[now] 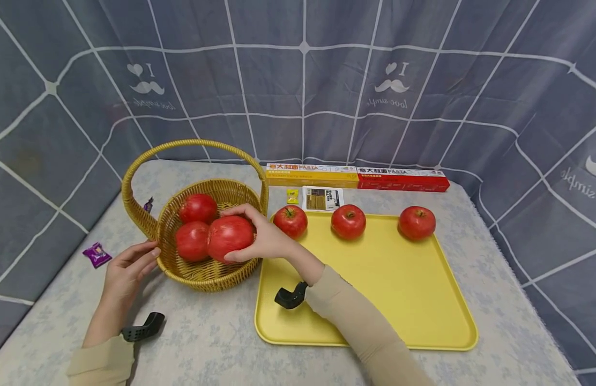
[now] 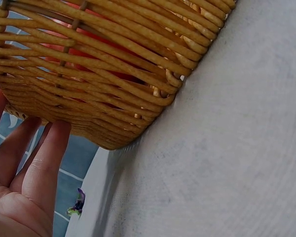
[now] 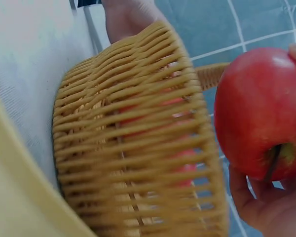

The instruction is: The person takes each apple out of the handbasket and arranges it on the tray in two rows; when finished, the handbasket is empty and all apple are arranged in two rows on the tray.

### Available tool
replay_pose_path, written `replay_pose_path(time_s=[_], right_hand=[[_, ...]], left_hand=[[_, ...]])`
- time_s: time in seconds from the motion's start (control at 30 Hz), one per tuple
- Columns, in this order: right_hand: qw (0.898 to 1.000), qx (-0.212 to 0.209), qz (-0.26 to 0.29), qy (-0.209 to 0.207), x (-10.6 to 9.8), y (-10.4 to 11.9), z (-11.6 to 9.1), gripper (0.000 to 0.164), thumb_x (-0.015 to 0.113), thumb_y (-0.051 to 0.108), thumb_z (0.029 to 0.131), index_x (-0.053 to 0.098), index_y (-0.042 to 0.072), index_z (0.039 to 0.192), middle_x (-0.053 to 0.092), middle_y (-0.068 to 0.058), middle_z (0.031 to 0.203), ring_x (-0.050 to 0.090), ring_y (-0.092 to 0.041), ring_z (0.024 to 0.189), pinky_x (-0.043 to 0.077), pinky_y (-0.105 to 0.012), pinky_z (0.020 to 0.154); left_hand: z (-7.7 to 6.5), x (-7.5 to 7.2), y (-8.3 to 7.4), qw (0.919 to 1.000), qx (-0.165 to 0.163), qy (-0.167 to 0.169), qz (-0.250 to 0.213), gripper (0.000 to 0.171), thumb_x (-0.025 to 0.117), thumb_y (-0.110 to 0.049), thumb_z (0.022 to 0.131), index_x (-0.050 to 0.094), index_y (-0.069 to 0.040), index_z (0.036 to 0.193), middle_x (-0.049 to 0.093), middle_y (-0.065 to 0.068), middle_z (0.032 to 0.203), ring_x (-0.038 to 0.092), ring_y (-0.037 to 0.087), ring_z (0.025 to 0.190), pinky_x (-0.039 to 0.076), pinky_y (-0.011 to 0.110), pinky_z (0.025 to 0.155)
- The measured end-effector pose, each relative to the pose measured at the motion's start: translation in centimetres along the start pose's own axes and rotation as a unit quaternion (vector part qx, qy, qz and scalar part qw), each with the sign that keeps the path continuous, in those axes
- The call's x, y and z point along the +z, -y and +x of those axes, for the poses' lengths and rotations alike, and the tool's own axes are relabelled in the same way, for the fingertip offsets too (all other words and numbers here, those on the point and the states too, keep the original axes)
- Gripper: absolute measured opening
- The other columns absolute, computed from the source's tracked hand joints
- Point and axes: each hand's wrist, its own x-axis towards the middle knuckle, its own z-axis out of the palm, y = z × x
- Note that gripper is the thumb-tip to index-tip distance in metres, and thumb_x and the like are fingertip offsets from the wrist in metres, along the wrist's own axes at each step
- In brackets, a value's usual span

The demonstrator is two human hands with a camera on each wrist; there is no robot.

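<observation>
My right hand [image 1: 266, 239] grips a large red apple [image 1: 230, 237] over the right part of a woven wicker basket [image 1: 208, 281]. The stem end of this apple shows in the right wrist view, above the rim. Inside the basket lie two more red apples, one toward the back [image 1: 198, 208] and one nearer the front [image 1: 192, 241]. My left hand [image 1: 126, 271] holds the basket's left rim near the foot of its tall handle [image 1: 196, 142]. In the left wrist view, its fingers [image 2: 44, 168] reach up to the woven side.
A yellow tray [image 1: 370, 289] on the right carries three red apples [image 1: 348, 222] along its back edge. Behind it are two pasta boxes [image 1: 401, 179], a white packet [image 1: 322, 198] and a small yellow packet [image 1: 292, 196]. Purple-wrapped candies [image 1: 97, 255] lie left of the basket.
</observation>
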Motion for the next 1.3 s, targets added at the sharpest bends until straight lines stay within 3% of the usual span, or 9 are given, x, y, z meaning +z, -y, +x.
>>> replay_pose_path(time_s=[0.27, 0.67, 0.87, 1.1, 1.3], right_hand=[[0.999, -0.037, -0.005, 0.031, -2.4, 0.3, -4.0, 0.071, 0.083, 0.004, 0.067, 0.050, 0.009, 0.130, 0.049, -0.006, 0.131, 0.050, -0.016, 0.115, 0.051, -0.033, 0.088], [0.997, -0.005, -0.005, 0.073, -4.1, -1.8, -9.0, 0.068, 0.084, 0.006, 0.066, 0.046, 0.011, 0.122, 0.050, -0.004, 0.132, 0.048, -0.017, 0.120, 0.047, -0.035, 0.094], [0.995, -0.006, -0.067, 0.078, -4.3, -2.7, -10.1, 0.067, 0.087, 0.018, 0.065, 0.056, 0.014, 0.124, 0.047, 0.002, 0.126, 0.044, -0.016, 0.117, 0.047, -0.034, 0.093], [0.992, 0.040, -0.060, 0.104, -3.9, -2.4, -10.7, 0.074, 0.088, 0.022, 0.064, 0.050, 0.019, 0.126, 0.052, 0.005, 0.124, 0.050, -0.013, 0.113, 0.048, -0.032, 0.091], [0.983, 0.025, -0.108, 0.149, -3.0, -2.4, -10.9, 0.073, 0.089, 0.030, 0.063, 0.052, 0.020, 0.124, 0.051, 0.009, 0.124, 0.046, -0.007, 0.114, 0.044, -0.027, 0.095]], left_hand=[[0.0, 0.1, -0.1, 1.0000, -0.006, 0.000, -0.006, 0.028, 0.055, 0.010, 0.089, 0.073, -0.008, 0.100, 0.069, -0.003, 0.098, 0.064, 0.006, 0.090, 0.054, 0.019, 0.074], [0.1, 0.0, 0.0, 1.0000, -0.004, -0.001, -0.008, 0.028, 0.055, 0.010, 0.089, 0.073, -0.008, 0.100, 0.068, -0.004, 0.099, 0.064, 0.006, 0.090, 0.054, 0.019, 0.073], [0.1, 0.0, -0.1, 0.9999, -0.010, -0.008, 0.001, 0.023, 0.059, 0.006, 0.089, 0.073, -0.008, 0.100, 0.067, -0.004, 0.100, 0.064, 0.005, 0.090, 0.053, 0.019, 0.074], [0.1, 0.0, 0.0, 0.9999, -0.012, -0.006, 0.006, 0.022, 0.060, 0.005, 0.088, 0.073, -0.008, 0.101, 0.067, -0.004, 0.100, 0.064, 0.005, 0.090, 0.053, 0.019, 0.074], [0.1, 0.1, -0.1, 0.9998, -0.017, -0.009, 0.008, 0.021, 0.060, 0.004, 0.088, 0.072, -0.008, 0.102, 0.067, -0.005, 0.100, 0.064, 0.005, 0.090, 0.053, 0.019, 0.074]])
